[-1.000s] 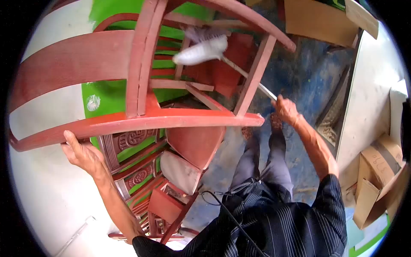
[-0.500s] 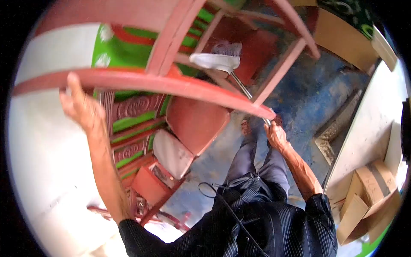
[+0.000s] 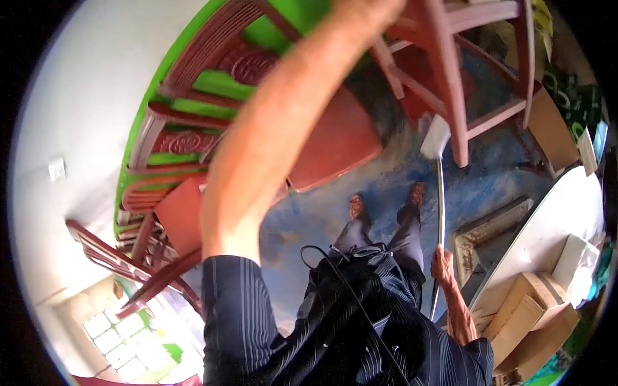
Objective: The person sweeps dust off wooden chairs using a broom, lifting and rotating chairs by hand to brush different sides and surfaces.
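My right hand [image 3: 442, 265], at the lower right, is wrapped around the handle [image 3: 440, 206] of a long-handled brush. The brush's white head [image 3: 436, 137] points away from me, close to a leg of a reddish wooden chair [image 3: 456, 96]. My left arm reaches across to the top of the view, where my left hand [image 3: 376, 8] meets the upper part of that chair. This hand is blurred and cut off by the frame edge, so its fingers do not show.
Several red-brown chairs with carved backs [image 3: 187, 141] line the green-and-white wall on the left. A tray-like frame [image 3: 473, 241] lies on the blue floor [image 3: 309, 225] at the right. Cardboard boxes [image 3: 515, 315] rest against a white board [image 3: 573, 206].
The chair has moved to the right and its legs now point toward the floor. My left hand has swung up and right. My right hand is off the chair, lower, on the brush handle.
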`<state>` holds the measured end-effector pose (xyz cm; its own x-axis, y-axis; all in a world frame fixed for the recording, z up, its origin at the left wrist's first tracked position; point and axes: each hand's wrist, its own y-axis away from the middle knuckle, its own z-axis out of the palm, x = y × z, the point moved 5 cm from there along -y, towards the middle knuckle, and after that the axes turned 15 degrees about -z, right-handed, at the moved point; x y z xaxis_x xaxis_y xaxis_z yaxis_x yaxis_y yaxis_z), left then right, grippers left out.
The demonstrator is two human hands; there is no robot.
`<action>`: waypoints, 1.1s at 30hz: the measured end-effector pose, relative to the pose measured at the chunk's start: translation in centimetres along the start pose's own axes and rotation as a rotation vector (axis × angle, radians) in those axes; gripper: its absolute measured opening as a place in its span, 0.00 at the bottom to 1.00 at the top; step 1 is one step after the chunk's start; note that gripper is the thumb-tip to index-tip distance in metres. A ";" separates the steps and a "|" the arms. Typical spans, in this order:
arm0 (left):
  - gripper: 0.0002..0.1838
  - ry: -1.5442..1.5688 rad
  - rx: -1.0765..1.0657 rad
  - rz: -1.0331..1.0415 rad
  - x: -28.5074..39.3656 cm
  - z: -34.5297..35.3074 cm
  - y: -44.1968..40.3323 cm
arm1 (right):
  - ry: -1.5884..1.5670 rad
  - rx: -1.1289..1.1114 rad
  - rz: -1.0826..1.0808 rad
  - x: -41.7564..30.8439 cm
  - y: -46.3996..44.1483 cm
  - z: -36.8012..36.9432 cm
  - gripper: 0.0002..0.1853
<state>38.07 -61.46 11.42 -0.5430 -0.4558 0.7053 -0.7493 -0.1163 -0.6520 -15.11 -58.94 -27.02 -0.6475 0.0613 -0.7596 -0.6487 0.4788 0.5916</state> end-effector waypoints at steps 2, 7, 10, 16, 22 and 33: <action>0.23 0.075 -0.524 0.071 -1.7 -3.7 2.1 | -0.208 -0.096 0.118 -0.1 4.0 1.1 0.30; 0.26 0.333 -0.783 -0.367 -9.9 -18.9 15.1 | 0.644 -0.015 -0.374 1.5 11.2 3.2 0.23; 0.28 0.177 -1.031 -1.060 -21.4 -28.8 26.0 | 0.826 -0.156 -0.334 -1.0 11.6 4.8 0.13; 0.16 -0.628 -1.046 -1.058 -37.8 -56.4 53.9 | 1.087 -0.428 -0.688 -10.2 5.2 13.3 0.17; 0.15 -0.016 -0.297 -2.280 -26.7 -64.6 62.5 | 1.468 -0.537 -0.838 -12.3 -8.7 19.5 0.28; 0.11 -0.028 -0.210 -2.005 -22.3 -63.9 71.9 | 1.409 -0.373 -1.010 -20.9 -17.8 23.2 0.24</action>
<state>-27.90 -3.25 -33.35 0.9573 0.1517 0.2462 -0.1941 -0.2942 0.9358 19.25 -48.40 -27.92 0.3344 -0.9279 -0.1648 -0.8925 -0.3680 0.2609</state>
